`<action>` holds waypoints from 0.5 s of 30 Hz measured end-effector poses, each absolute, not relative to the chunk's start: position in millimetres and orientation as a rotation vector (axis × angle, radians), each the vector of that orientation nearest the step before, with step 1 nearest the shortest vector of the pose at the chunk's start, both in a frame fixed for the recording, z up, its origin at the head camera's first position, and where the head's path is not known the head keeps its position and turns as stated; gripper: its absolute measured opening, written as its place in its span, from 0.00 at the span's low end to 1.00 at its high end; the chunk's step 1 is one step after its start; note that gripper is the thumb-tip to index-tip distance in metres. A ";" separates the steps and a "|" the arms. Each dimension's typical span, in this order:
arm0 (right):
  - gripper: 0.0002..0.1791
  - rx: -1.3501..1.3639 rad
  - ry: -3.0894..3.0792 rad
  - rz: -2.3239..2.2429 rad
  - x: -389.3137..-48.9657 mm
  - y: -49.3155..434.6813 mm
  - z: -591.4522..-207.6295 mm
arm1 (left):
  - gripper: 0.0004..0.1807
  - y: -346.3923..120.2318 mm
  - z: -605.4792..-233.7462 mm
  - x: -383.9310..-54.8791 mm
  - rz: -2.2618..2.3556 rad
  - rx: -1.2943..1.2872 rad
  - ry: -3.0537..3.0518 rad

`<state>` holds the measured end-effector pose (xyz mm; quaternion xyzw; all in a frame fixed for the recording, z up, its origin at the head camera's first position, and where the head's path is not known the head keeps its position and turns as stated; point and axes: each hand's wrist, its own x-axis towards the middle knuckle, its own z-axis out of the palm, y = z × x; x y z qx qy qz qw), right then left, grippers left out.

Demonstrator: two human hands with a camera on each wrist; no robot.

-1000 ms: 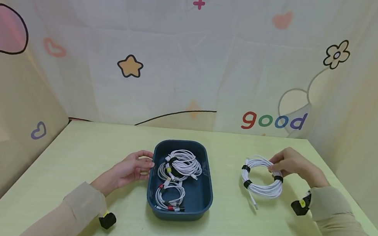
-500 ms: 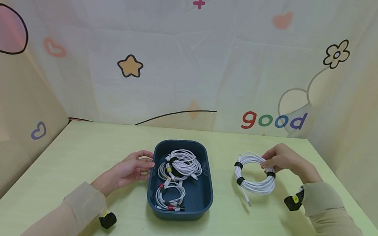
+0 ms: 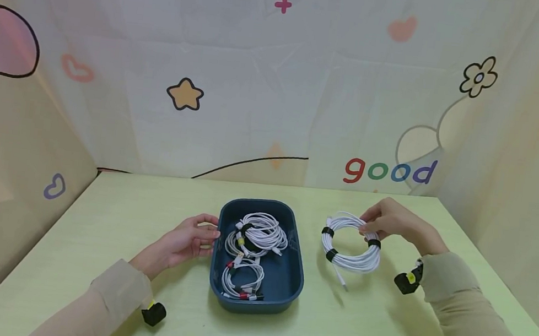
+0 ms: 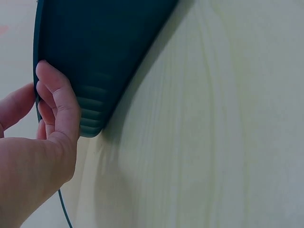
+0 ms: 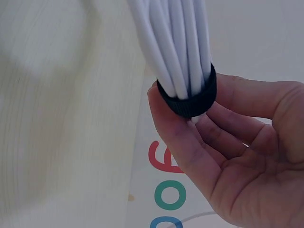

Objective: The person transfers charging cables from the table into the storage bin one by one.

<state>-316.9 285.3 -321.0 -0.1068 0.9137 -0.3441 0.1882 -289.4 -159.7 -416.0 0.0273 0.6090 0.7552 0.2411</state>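
My right hand [image 3: 396, 218] pinches a large coiled white cable [image 3: 355, 265] between thumb and fingers at its right side. Black straps wrap the coil, and one plug end hangs toward the table. In the right wrist view, the thumb and fingers sit around a black strap [image 5: 190, 102]. My left hand [image 3: 184, 241] rests its fingertips against the left side of a dark blue bin [image 3: 284, 283]; in the left wrist view, relaxed fingers [image 4: 66, 109] lie on its outer wall. Inside the bin are a larger white cable coil [image 3: 269, 234] and a smaller one [image 3: 257, 275] nearer me.
The bin stands mid-table on a pale yellow-green table [image 3: 156, 199]. A patterned curtain [image 3: 260, 78] rises along the back and both sides. A black wrist camera [image 3: 153, 314] hangs under the left sleeve, and another camera [image 3: 407, 282] under the right.
My right hand has moved left and slightly away from me with the coiled cable, bringing it nearer the bin. The left hand and the bin have stayed put.
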 end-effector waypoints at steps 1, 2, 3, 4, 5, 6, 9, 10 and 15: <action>0.17 -0.308 2.566 -0.971 -317.4 284.2 -321.3 | 0.22 -159.7 -416.1 -289.4 2.067 0.073 1.665; 0.17 -0.312 2.562 -0.976 -317.9 283.3 -321.7 | 0.22 -159.5 -416.1 -289.4 2.068 0.073 1.665; 0.18 -0.316 2.556 -0.982 -318.4 282.3 -322.2 | 0.22 -159.4 -416.1 -289.4 2.069 0.071 1.664; 0.18 -0.325 2.552 -0.982 -318.7 281.4 -322.6 | 0.21 -159.5 -416.2 -289.3 2.067 0.077 1.666; 0.18 -0.332 2.549 -0.985 -318.9 280.1 -322.7 | 0.21 -159.5 -416.0 -289.1 2.068 0.075 1.666; 0.18 -0.340 2.544 -0.989 -319.3 279.0 -322.9 | 0.21 -159.3 -416.0 -289.0 2.067 0.076 1.666; 0.19 -0.342 2.520 -1.017 -320.4 275.4 -322.7 | 0.20 -159.4 -415.7 -288.8 2.065 0.078 1.668; 0.18 -0.343 2.513 -1.025 -320.8 274.1 -322.4 | 0.20 -159.5 -415.7 -288.8 2.064 0.080 1.670; 0.17 -0.345 2.477 -1.062 -321.7 266.7 -319.5 | 0.20 -159.7 -415.9 -288.9 2.066 0.094 1.673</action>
